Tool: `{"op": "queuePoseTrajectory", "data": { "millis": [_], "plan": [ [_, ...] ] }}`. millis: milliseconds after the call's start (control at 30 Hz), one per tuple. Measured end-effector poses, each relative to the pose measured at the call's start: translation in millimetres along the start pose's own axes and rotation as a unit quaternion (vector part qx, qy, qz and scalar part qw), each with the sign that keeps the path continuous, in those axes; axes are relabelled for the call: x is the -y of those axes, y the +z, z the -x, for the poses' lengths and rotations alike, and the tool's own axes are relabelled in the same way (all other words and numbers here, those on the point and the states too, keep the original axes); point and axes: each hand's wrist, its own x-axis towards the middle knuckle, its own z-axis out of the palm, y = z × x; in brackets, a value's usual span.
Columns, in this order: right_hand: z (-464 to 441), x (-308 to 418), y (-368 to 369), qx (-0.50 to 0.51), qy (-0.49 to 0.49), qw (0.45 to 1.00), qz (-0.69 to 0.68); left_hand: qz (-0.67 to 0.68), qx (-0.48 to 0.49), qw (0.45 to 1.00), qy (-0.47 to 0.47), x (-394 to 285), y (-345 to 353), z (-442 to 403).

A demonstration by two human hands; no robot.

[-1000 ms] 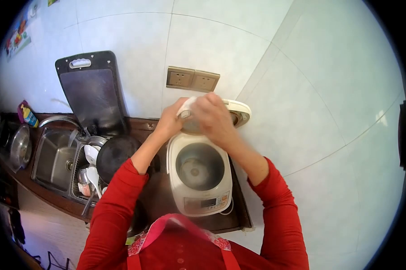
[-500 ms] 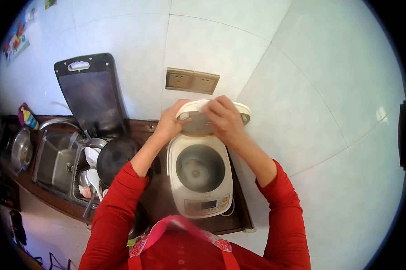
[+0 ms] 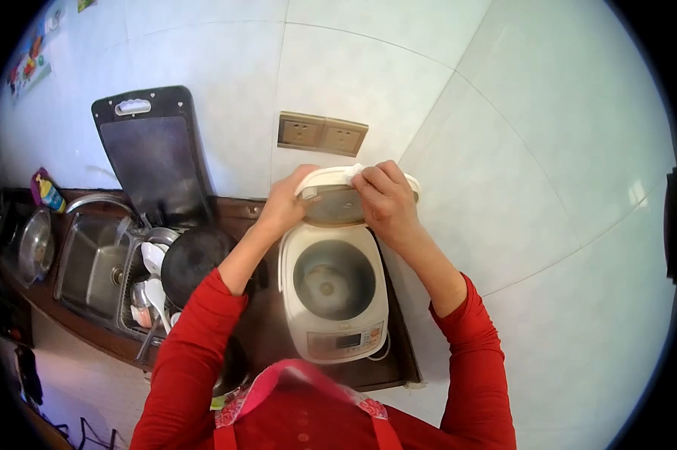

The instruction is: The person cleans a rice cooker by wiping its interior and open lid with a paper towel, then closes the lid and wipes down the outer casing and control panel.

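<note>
A white rice cooker (image 3: 301,330) stands on the dark counter with its lid (image 3: 327,208) raised and its round inner cavity exposed. At the left end of the lid is my left hand (image 3: 284,202), fingers closed around the rim. My right hand (image 3: 387,196) pinches a small white tissue or cloth (image 3: 355,172) and presses it against the lid's top edge. Part of the tissue is hidden under the fingers. The lid's grey inner plate shows between the two hands.
Left of the cooker are a black pan (image 3: 192,262), a dish rack (image 3: 132,304) with bowls and a white ladle, and a steel sink (image 3: 91,262). A black-framed cutting board (image 3: 149,154) leans on the wall. Wall sockets (image 3: 323,133) sit above the lid.
My right hand has shifted slightly right along the lid's edge with the white tissue. My left hand keeps its hold on the lid.
</note>
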Motion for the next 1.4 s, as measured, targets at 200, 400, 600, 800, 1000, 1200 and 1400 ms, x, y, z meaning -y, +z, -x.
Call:
{"op": "queuePoseTrajectory", "data": {
  "millis": [200,400,600,800,1000,1200,1400],
  "plan": [
    [-27,39,33,-0.004,-0.037,0.998,-0.054,-0.009,-0.029,0.999,0.021,-2,-2,2],
    [6,4,10,-0.107,0.001,0.994,-0.01,0.009,-0.005,1.0,-0.017,2,-4,-2],
    [76,-42,-15,-0.12,0.224,0.966,0.038,0.014,0.005,1.0,-0.019,4,-4,-2],
    [35,-14,-10,-0.133,0.157,0.976,-0.065,0.005,0.015,1.0,-0.012,6,-4,-1],
    [71,-39,-4,-0.176,0.227,0.958,0.007,-0.003,0.013,1.0,-0.016,3,-5,0],
    [41,-16,9,-0.153,0.148,0.977,-0.017,-0.01,0.007,1.0,-0.018,1,-6,4],
    [70,-33,-8,-0.145,0.209,0.967,0.011,-0.01,0.013,1.0,-0.025,-2,-5,2]
  ]
}}
